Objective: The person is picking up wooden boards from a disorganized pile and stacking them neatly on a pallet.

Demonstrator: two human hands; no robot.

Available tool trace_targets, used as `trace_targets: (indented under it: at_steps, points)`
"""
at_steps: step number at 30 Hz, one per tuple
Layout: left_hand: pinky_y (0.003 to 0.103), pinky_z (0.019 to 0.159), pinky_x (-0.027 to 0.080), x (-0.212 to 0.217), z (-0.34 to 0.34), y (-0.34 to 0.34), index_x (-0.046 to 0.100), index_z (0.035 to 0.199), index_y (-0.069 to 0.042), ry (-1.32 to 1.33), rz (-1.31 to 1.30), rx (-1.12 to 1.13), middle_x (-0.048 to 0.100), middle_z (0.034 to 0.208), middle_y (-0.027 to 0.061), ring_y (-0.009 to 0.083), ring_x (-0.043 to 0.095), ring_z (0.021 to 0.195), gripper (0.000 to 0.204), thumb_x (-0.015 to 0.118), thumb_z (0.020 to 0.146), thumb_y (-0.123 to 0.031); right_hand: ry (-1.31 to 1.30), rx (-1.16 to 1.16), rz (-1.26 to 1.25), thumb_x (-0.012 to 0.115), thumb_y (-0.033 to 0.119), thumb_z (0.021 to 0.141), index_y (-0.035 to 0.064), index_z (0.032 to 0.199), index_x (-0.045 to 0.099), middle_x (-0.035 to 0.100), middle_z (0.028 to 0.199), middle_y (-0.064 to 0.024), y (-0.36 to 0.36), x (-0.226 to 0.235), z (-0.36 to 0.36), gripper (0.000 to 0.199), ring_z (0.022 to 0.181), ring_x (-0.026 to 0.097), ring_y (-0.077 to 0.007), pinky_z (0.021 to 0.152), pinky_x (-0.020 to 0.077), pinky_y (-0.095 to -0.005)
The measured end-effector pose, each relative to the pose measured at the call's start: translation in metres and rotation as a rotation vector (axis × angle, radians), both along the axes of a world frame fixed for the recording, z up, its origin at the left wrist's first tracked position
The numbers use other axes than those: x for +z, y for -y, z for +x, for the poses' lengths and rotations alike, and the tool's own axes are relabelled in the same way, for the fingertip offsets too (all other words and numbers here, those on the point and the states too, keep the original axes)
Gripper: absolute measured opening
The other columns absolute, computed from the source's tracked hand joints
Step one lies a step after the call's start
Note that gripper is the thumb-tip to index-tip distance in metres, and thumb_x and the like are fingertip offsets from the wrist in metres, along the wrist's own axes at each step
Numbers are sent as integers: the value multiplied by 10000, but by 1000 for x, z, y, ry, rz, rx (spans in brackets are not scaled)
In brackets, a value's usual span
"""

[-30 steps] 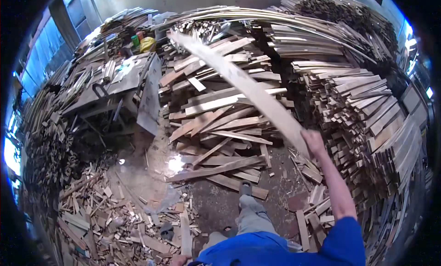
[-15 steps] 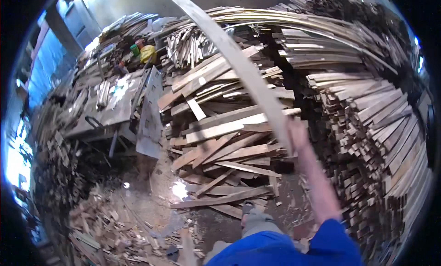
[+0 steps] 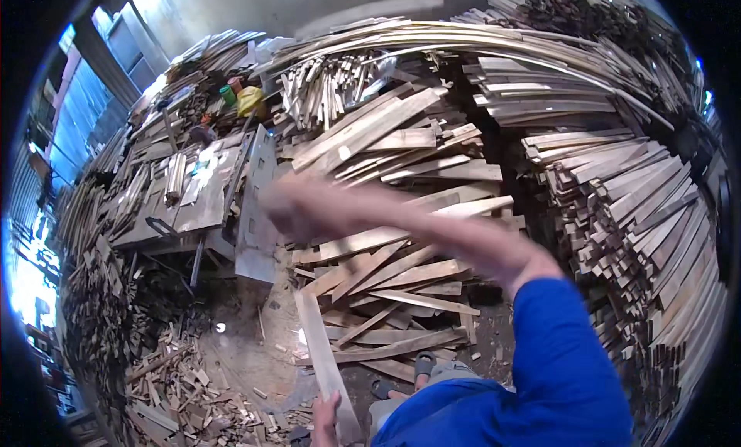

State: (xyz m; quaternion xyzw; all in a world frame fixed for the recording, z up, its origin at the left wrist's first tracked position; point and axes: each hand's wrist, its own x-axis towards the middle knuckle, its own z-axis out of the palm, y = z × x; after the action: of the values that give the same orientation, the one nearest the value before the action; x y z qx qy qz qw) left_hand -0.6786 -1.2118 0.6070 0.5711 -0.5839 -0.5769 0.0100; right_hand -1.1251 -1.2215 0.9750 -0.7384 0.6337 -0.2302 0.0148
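Note:
My left hand, low in the picture, is closed around the lower part of a pale wooden board. The board slants up and away from the hand, above the littered floor. My right arm reaches across to the left, and my right hand is over the left side of the middle plank pile. That hand is smeared by motion, so its fingers do not show clearly. Another long pale board shows blurred in front of the back wall, apart from my hands.
Stacked planks fill the right side. Long strips lie across the back. A worktable with an upright panel stands left. Wood scraps cover the lower-left floor. A yellow bag sits at the back left.
The long board has left my right hand and is now by the back wall. My right arm has swung left. My left hand has come into view with another board.

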Motion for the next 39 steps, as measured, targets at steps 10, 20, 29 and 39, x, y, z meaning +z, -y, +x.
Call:
trace_targets:
  at_steps: [10, 20, 29, 39]
  points:
    - [347, 781, 468, 87, -213, -15, 561, 1116, 58, -406, -11, -210, 606, 1036, 137, 213, 573, 933, 431, 504, 976, -346, 1150, -589, 311, 562, 490, 894, -8, 1125, 605, 657, 984, -123, -164, -309, 134, 551, 888, 609, -223, 807, 481, -372]
    - [361, 939, 449, -72, -126, -1, 615, 1190, -27, -8, -103, -728, 623, 1169, 209, 299, 594, 1103, 578, 584, 865, -505, 835, -1327, 456, 588, 466, 876, -6, 931, 684, 681, 778, -157, -339, -371, 99, 485, 733, 632, -170, 672, 487, -348]
    - [473, 641, 517, -107, 193, -19, 593, 1135, -64, -980, 176, -305, 597, 987, 112, 281, 618, 777, 477, 589, 849, -447, 1527, -1281, -326, 524, 364, 965, 11, 917, 651, 540, 736, 57, -202, -336, 36, 379, 679, 483, -62, 587, 401, -276]
    - [312, 552, 475, -21, 151, -32, 556, 947, -89, 169, 224, 115, 584, 870, 23, 182, 658, 772, 288, 605, 905, -370, 769, -1055, -328, 616, 388, 814, -1, 771, 609, 610, 628, -100, -36, -220, -182, 391, 619, 597, -232, 634, 467, -360]
